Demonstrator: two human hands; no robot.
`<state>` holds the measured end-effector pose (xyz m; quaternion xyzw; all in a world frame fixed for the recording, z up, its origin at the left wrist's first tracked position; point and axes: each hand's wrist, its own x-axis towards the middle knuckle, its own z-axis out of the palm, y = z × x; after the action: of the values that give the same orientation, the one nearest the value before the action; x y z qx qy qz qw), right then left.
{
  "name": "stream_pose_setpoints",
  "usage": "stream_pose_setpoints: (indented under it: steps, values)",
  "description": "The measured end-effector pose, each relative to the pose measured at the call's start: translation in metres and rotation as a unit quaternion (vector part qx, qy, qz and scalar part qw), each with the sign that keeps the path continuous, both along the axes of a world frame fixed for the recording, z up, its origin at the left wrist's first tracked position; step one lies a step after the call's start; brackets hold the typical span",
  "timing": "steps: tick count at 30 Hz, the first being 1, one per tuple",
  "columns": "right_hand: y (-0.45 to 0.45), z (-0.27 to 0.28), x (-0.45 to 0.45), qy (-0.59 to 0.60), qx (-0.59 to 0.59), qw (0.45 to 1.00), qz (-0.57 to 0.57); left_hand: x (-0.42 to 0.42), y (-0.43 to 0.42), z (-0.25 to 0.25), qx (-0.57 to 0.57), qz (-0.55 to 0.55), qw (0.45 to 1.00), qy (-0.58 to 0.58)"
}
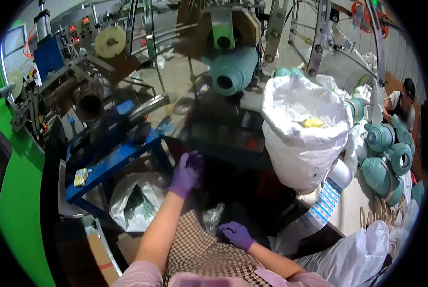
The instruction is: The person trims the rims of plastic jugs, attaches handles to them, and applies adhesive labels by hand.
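My left hand point(187, 175), in a purple glove, is raised in front of the blue bench, its fingers loosely bent and apart. Nothing shows in it. Near my lap is my right hand point(238, 236), also gloved in purple, over the checked apron point(195, 244); its fingers are loosely spread and hold nothing visible. A clear crumpled plastic bag point(213, 216) lies between the two hands. Ahead, a hollow teal plastic part point(234, 71) hangs at the machine, its round opening facing me.
A blue bench point(113, 165) carries a small yellowish block point(80, 177); below sits a white bag point(137, 201). At right stand a large white sack point(302, 148), a label roll point(325, 198) and several teal parts point(379, 179). A person point(403, 103) is at far right.
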<state>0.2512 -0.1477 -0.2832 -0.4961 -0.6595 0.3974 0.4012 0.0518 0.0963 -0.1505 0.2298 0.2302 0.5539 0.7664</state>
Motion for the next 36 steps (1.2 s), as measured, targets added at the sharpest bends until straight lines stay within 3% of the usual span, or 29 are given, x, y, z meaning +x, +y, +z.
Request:
stream_pose_setpoints:
  steps: [1, 4, 6, 8, 13, 17, 22, 26, 32, 35, 36]
  values:
    - [-0.001, 0.008, -0.001, -0.014, -0.009, 1.000, 0.006, -0.009, 0.008, -0.017, 0.143, -0.067, 0.987, 0.024]
    - [0.000, 0.019, 0.001, -0.056, -0.042, 0.997, 0.035, 0.006, -0.003, -0.006, 0.035, -0.064, 0.997, -0.015]
    - [-0.001, 0.017, 0.000, -0.045, -0.042, 0.998, 0.025, 0.020, -0.007, -0.001, 0.072, -0.024, 0.995, 0.065]
    - [-0.002, 0.016, 0.000, -0.043, -0.046, 0.998, 0.021, 0.026, -0.010, 0.009, -0.040, -0.045, 0.998, -0.012]
    - [0.000, 0.028, -0.001, -0.059, -0.046, 0.997, 0.020, 0.026, 0.001, -0.006, -0.050, -0.077, 0.996, 0.008]
    - [0.000, 0.017, -0.003, -0.057, -0.021, 0.998, 0.026, 0.028, -0.011, 0.015, -0.072, -0.046, 0.996, 0.012]
    - [0.003, 0.033, -0.006, -0.092, -0.063, 0.993, 0.048, 0.025, 0.014, -0.018, -0.034, -0.107, 0.993, -0.029]
    - [0.001, 0.035, -0.008, -0.068, -0.073, 0.994, 0.045, 0.033, -0.001, 0.005, -0.062, -0.061, 0.996, 0.027]
    - [0.002, 0.034, -0.011, -0.077, -0.071, 0.993, 0.055, 0.038, -0.004, 0.010, -0.083, -0.035, 0.996, -0.009]
    - [0.003, 0.038, -0.012, -0.070, -0.081, 0.993, 0.059, 0.035, 0.004, -0.003, -0.048, -0.033, 0.997, -0.049]
    - [0.004, 0.041, -0.012, -0.071, -0.088, 0.992, 0.060, 0.034, 0.006, -0.008, 0.005, -0.014, 1.000, -0.007]
